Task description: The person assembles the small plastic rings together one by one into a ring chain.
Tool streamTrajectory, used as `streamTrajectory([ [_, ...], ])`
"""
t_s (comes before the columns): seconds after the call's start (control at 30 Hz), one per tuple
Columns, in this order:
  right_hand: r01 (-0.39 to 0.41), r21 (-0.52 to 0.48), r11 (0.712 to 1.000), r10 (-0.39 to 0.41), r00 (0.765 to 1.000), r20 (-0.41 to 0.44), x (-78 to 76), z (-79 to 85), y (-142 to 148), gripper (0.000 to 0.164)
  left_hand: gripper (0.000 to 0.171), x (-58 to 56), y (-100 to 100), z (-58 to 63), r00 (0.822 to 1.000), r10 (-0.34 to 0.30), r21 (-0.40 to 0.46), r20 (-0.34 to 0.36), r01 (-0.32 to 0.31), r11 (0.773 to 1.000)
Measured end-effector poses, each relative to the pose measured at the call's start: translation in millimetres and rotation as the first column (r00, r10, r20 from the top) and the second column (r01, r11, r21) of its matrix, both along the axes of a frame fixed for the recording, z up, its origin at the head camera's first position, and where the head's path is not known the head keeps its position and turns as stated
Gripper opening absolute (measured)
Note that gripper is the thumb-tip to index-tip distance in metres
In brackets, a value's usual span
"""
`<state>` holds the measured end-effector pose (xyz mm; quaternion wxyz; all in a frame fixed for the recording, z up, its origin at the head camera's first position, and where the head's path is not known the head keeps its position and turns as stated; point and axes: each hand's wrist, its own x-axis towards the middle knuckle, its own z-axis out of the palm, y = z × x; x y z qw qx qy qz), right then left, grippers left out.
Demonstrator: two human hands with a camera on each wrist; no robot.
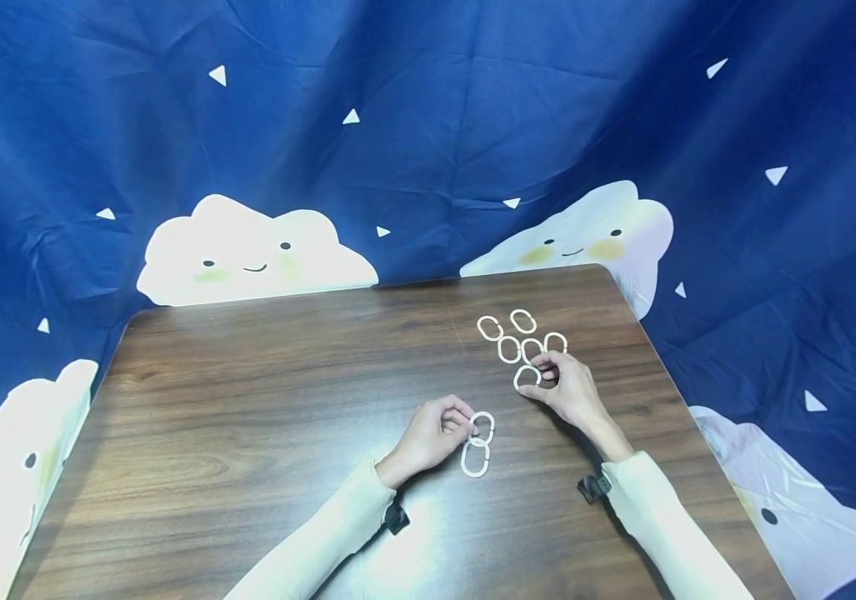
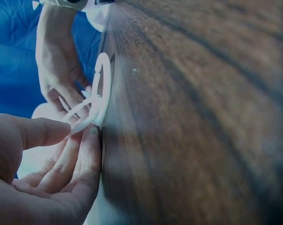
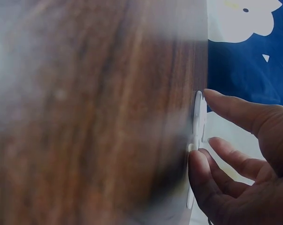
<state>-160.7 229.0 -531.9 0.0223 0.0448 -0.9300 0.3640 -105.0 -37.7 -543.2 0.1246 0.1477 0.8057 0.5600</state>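
My left hand (image 1: 431,433) pinches a white oval chain link (image 1: 483,413) between thumb and fingers. A second white link (image 1: 475,476) hangs through it, nearer to me; in the left wrist view this linked pair (image 2: 106,84) stands close to the tabletop. Over to the right, my right hand (image 1: 574,393) spans another white link (image 1: 518,377) lying on the table, thumb at its near end and forefinger at its far end. The right wrist view has that link (image 3: 197,112) edge-on between thumb and fingers. Each link has a small gap in one side.
Several more loose white links (image 1: 490,317) lie just beyond my right hand, one partly behind its fingers. Everything rests on a brown wood-grain table (image 1: 262,400). A blue cloth (image 1: 412,100) with clouds hangs behind the table's far edge.
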Motion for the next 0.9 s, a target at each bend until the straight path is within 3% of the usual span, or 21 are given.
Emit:
streamTrajectory([
  [0.3, -0.037, 0.024, 0.999, 0.037, 0.999, 0.017, -2.8, 0.8, -2, 0.051, 0.011, 0.9, -1, -0.8, 1.0, 0.004, -0.007, 0.02, -0.004, 1.0],
  [0.9, -0.073, 0.033, 0.997, 0.067, 0.987, 0.149, -10.8, 7.4, -4, 0.049, 0.012, 0.5, 0, 5.3, 1.0, -0.018, -0.084, -0.007, 0.017, 0.996],
])
